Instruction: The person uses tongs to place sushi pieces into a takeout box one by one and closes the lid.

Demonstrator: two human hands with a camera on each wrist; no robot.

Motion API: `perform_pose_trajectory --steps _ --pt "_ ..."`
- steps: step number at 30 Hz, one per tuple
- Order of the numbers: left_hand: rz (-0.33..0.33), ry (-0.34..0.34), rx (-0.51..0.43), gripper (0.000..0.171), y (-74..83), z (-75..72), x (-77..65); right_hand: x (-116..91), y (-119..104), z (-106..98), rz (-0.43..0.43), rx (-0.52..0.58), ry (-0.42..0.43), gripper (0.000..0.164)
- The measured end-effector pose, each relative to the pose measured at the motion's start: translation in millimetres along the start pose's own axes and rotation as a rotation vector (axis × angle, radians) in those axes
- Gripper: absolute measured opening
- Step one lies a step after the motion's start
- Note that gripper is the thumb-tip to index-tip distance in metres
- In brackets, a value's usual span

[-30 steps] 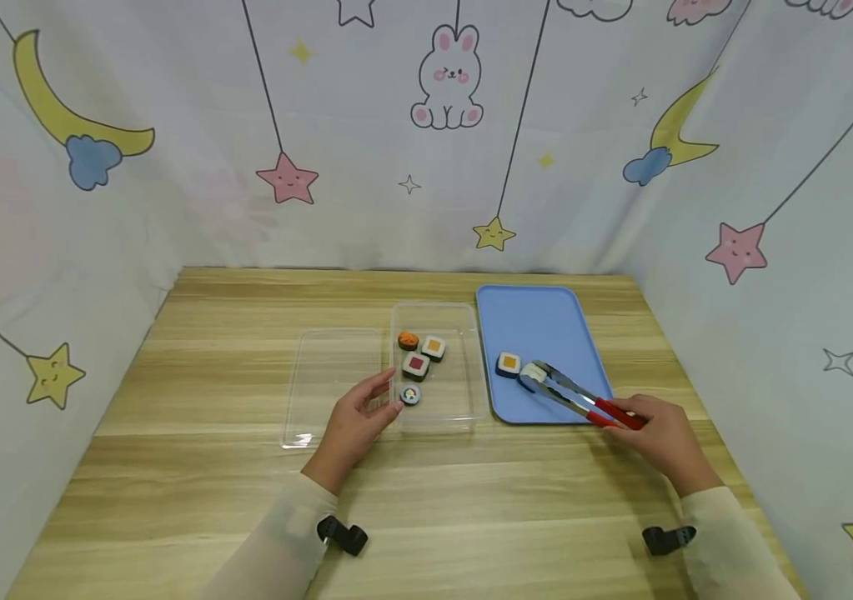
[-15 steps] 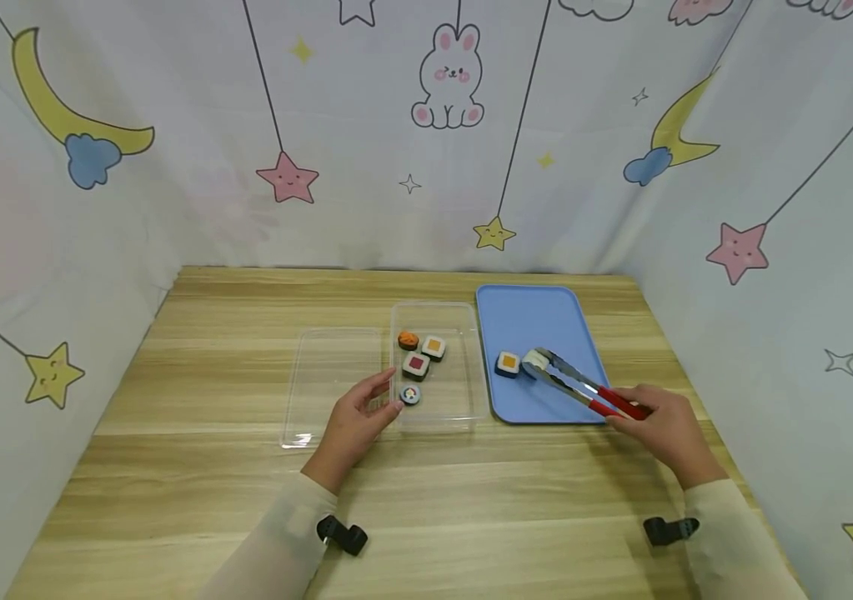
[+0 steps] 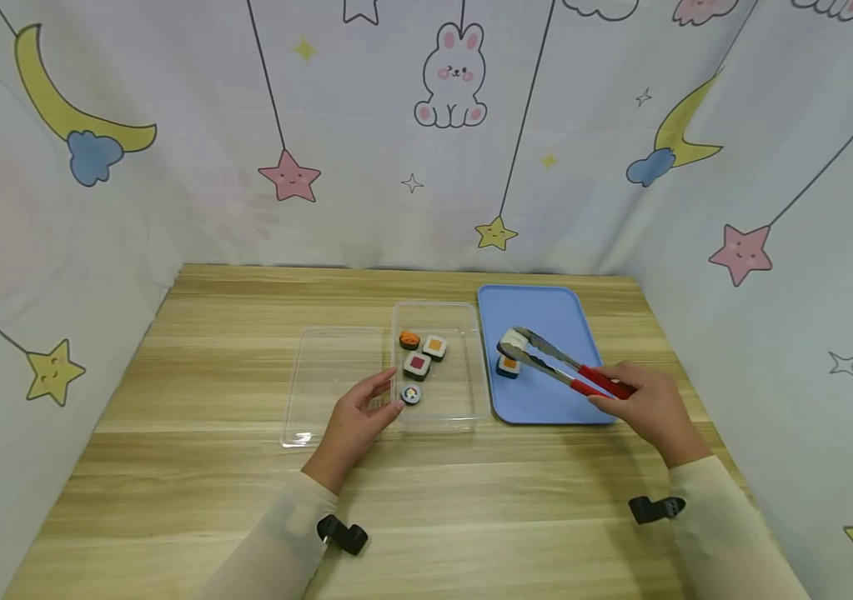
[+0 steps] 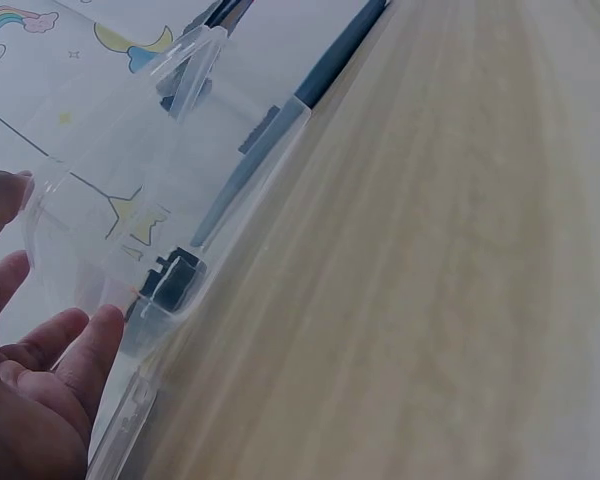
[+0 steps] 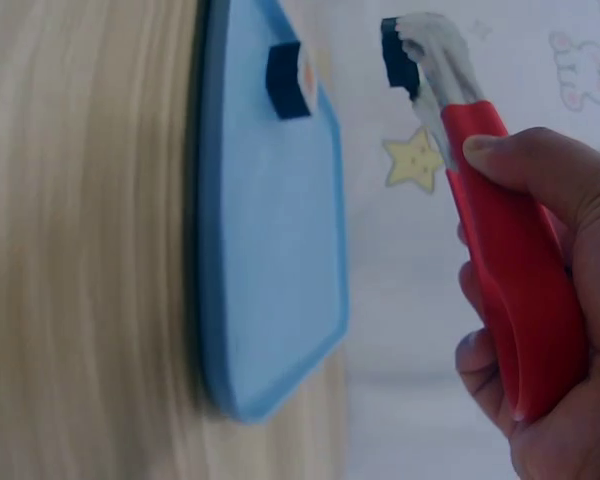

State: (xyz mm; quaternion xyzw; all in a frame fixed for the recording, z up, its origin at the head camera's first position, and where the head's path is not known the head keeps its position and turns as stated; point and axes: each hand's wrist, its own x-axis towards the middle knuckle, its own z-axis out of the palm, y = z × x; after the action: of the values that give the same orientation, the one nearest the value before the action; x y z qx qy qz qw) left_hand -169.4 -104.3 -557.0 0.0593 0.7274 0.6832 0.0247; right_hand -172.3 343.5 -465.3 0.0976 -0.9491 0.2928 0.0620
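My right hand point(image 3: 651, 408) grips the red handles of metal tongs point(image 3: 593, 382), whose tips pinch a toy sushi roll point(image 3: 514, 339). In the right wrist view that roll point(image 5: 397, 55) hangs raised above the blue tray point(image 5: 280, 270). A second roll with an orange centre point(image 3: 509, 367) stands on the tray, partly covered by the tongs in the head view. My left hand point(image 3: 354, 425) touches the left wall of a clear plastic container point(image 3: 480, 375) with loosely bent fingers. Inside it sit an orange-topped piece point(image 3: 408, 340), two square rolls point(image 3: 416, 365) and a small round blue-rimmed piece point(image 3: 411, 393).
Left of the container, a clear flat lid point(image 3: 332, 375) lies on the wooden table point(image 3: 193, 400). The blue tray stands close along the container's right side. A patterned white curtain point(image 3: 366, 217) surrounds the table at the back and sides.
The tongs have lifted the pinched roll from the tray and carried it up and left, over the orange-centred roll. My left hand and the container have stayed put.
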Motion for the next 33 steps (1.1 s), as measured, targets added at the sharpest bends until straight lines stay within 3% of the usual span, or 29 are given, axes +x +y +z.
perform_pose_trajectory --steps 9,21,33 --pt "-0.002 -0.007 0.023 0.057 -2.0 -0.8 -0.1 22.9 -29.7 18.2 -0.115 -0.004 -0.042 0.043" --pt "0.008 0.0 0.026 0.057 0.3 -1.6 -1.1 51.7 -67.2 33.7 -0.218 -0.033 -0.233 0.04" --pt "0.033 -0.014 -0.018 0.057 -0.5 -3.1 0.1 74.2 -100.4 32.0 -0.384 -0.184 -0.356 0.039"
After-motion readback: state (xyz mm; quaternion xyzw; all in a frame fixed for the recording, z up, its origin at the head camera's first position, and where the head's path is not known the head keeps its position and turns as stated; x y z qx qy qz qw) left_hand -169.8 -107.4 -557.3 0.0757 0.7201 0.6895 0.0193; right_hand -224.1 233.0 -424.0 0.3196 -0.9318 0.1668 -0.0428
